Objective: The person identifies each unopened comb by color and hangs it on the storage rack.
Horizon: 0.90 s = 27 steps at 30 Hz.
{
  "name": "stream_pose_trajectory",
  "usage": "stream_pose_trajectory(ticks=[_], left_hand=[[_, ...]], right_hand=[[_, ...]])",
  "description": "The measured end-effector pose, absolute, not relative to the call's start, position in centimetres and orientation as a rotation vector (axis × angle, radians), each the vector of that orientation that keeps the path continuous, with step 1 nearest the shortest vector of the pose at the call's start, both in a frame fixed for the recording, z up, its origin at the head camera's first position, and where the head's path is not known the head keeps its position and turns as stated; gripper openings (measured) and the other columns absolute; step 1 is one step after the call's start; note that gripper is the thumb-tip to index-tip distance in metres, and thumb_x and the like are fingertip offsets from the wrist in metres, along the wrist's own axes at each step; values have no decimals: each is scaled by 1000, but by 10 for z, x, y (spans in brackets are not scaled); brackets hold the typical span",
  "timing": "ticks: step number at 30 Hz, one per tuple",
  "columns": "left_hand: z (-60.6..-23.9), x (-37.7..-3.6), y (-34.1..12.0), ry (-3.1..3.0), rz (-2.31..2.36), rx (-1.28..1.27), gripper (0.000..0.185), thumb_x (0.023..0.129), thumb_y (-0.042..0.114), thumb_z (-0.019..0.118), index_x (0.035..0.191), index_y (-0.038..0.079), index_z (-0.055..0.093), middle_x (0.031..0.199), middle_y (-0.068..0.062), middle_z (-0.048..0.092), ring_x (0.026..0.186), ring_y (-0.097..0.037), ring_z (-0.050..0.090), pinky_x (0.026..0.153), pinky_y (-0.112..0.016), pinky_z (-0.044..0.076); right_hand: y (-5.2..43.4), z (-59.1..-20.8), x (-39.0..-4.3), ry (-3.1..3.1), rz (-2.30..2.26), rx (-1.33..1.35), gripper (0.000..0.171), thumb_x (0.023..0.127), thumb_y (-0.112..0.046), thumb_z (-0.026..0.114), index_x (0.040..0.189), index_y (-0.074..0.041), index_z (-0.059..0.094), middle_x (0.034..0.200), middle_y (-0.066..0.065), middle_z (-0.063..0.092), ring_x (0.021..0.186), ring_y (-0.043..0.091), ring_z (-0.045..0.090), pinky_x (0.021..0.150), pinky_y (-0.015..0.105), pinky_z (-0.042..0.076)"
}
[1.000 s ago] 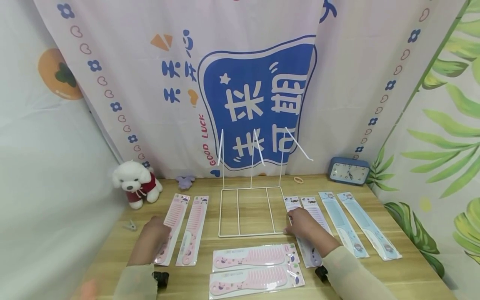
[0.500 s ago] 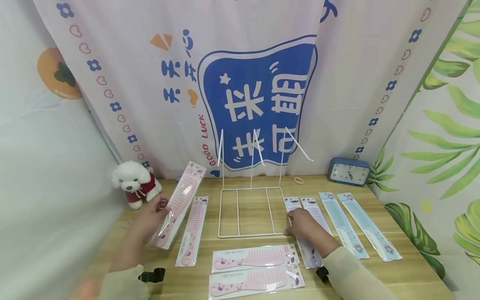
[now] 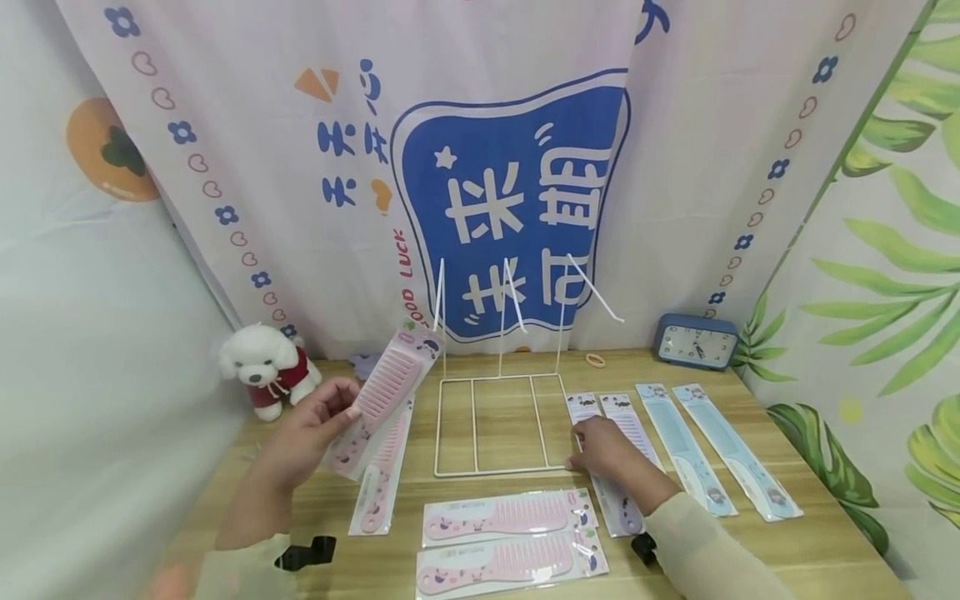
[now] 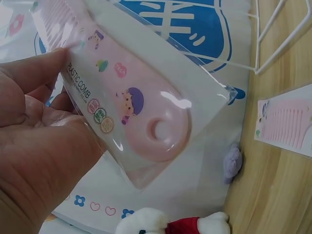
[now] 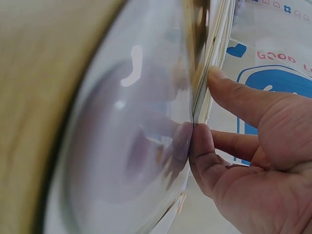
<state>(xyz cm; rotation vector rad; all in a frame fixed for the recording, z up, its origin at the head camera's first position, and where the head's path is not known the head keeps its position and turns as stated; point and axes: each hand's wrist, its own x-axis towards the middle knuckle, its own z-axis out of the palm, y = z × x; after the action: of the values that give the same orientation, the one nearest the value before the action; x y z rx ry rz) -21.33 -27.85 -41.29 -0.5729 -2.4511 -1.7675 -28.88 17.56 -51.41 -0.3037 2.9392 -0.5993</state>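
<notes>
My left hand (image 3: 307, 429) pinches a packaged pink comb (image 3: 393, 379) between thumb and fingers, holding it raised and tilted. In the left wrist view its round handle hole (image 4: 158, 129) faces the camera. Below it, a second packaged pink comb (image 3: 386, 454) lies on the table, partly covered. My right hand (image 3: 603, 446) holds the front right corner of a white wire rack (image 3: 502, 472) with three upright hooks, all bare. Beneath that hand lie two packaged purple combs (image 3: 630, 425), partly hidden. The right wrist view shows curled fingertips (image 5: 202, 139) right at a package's edge.
Two more packaged pink combs (image 3: 517, 512) lie crosswise in front of the rack. Two blue ones (image 3: 678, 442) lie at the right. Along the back stand a white plush dog (image 3: 262, 367), a small purple object (image 3: 363, 365), a tan ring (image 3: 595, 360) and a blue alarm clock (image 3: 696, 343).
My left hand has picked up the leftmost pink comb from the table and carried it up and right, its top now beside the rack's left hook. The right hand has stayed in place.
</notes>
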Motion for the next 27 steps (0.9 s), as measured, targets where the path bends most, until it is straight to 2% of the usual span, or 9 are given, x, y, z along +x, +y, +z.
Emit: stream_pose_trajectory(ticks=[7, 13, 20, 27], left_hand=[[-415, -211, -278, -2455, -1775, -604, 18, 111, 3, 57, 127, -6, 54, 112, -3, 63, 102, -13, 63, 86, -22, 57], [-418, -211, -279, -2434, -1801, -667, 17, 111, 1, 56, 126, -7, 53, 110, -3, 62, 101, -13, 62, 86, -22, 57], [-419, -209, -279, -2395, -1831, -741, 15, 111, -1, 54, 124, -9, 51, 109, -2, 62, 100, -12, 63, 84, -22, 57], [-412, -210, -275, -2448, -1783, -646, 17, 112, 4, 55, 126, -6, 53, 113, -5, 63, 103, -13, 63, 87, -22, 57]], right_hand=[[176, -514, -288, 2919, -606, -270, 42, 83, -23, 96, 112, 0, 77, 93, 7, 70, 86, 22, 61, 82, 44, 57], [175, -513, -286, 2914, -618, -258, 46, 83, -23, 96, 117, 1, 77, 95, 7, 71, 87, 22, 63, 85, 44, 59], [174, -511, -286, 2910, -625, -266, 47, 83, -22, 96, 119, 2, 77, 93, 7, 70, 86, 21, 62, 82, 43, 59], [173, -511, -287, 2912, -628, -260, 49, 83, -22, 96, 121, 3, 77, 91, 6, 69, 85, 21, 61, 81, 41, 57]])
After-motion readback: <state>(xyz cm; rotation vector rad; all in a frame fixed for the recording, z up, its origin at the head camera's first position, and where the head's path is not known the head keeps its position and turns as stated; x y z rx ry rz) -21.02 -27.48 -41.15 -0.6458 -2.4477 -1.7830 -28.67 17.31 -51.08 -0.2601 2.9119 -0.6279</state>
